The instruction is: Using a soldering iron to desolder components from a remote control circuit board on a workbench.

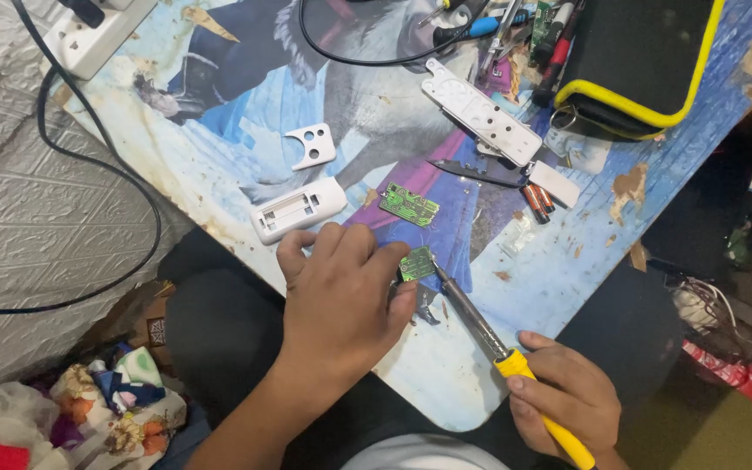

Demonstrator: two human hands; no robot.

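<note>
**Asker:** At the centre of the frame, what are the hands doing?

**Describer:** Low in the middle, the left hand (341, 296) pinches a small green circuit board (416, 262) against the table (559, 261), fingers closed on its left edge. The right hand (567, 400), at lower right, is wrapped shut around the yellow handle of a soldering iron (480, 322).

**Asker:** How does the iron lie relative to the board?

**Describer:** Its long axis runs diagonally, from the handle at lower right up and left to the tip, which touches or sits just at the board's right edge. So the board lies up and left of the right hand's grip, and the left hand is much the nearer.

**Asker:** What surrounds them?

**Describer:** Just above is a second green circuit board (410, 204), flat and rectangular. Left of it sits a white plastic casing (298, 210) with an open battery bay, and above that a small white cover piece (312, 144) with two holes. Toward the upper right lie a long white plastic shell (480, 111), two small batteries (539, 201), and a black pouch with yellow trim (637, 61). The tabletop is a worn, chipped blue printed surface.
</note>
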